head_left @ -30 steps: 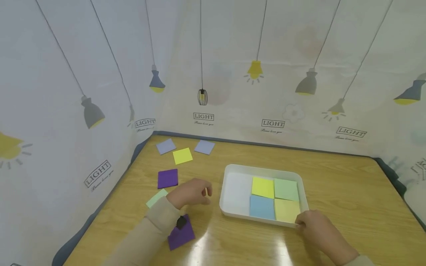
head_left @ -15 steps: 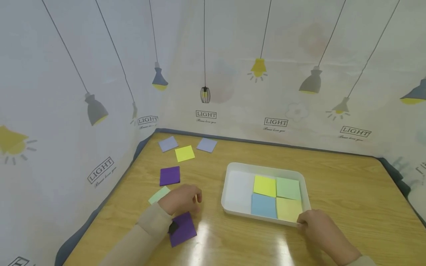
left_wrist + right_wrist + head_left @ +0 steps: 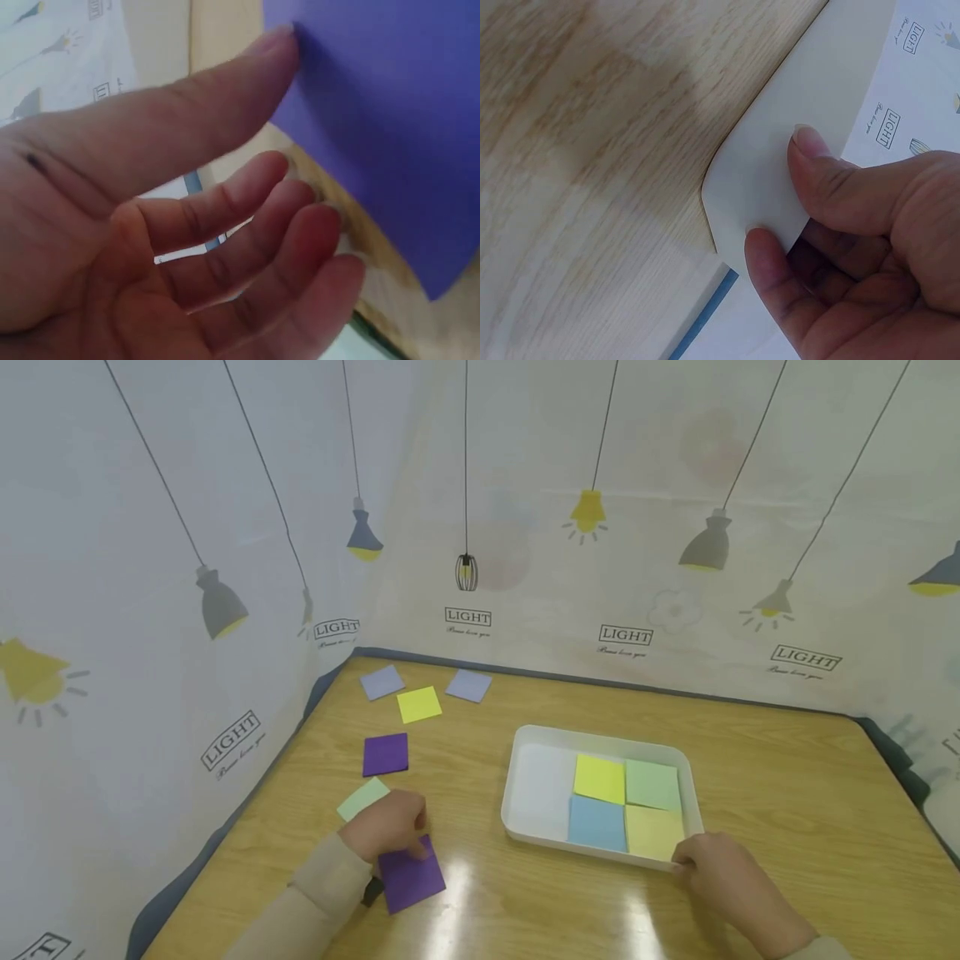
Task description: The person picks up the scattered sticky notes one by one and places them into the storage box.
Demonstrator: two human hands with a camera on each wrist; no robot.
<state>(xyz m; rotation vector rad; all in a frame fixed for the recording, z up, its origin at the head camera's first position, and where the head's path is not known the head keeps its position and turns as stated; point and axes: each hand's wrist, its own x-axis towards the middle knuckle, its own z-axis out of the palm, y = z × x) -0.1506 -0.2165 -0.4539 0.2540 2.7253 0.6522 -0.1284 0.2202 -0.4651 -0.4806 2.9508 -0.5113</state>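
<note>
head view: purple square (image 3: 414, 882) lies partly under loose-fingered left hand (image 3: 386, 824) while right hand (image 3: 726, 875) pinches white tray (image 3: 538, 789).

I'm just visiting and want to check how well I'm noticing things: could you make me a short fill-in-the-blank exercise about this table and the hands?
1. The tray that the right hand grips is coloured ____.
2. The number of coloured squares lying in the tray is ____.
3. The loose square at the thumb of the left hand is coloured ____.
4. The wall covering repeats one boxed word in capitals, ____.

Missing words: white; four; purple; LIGHT.
</note>
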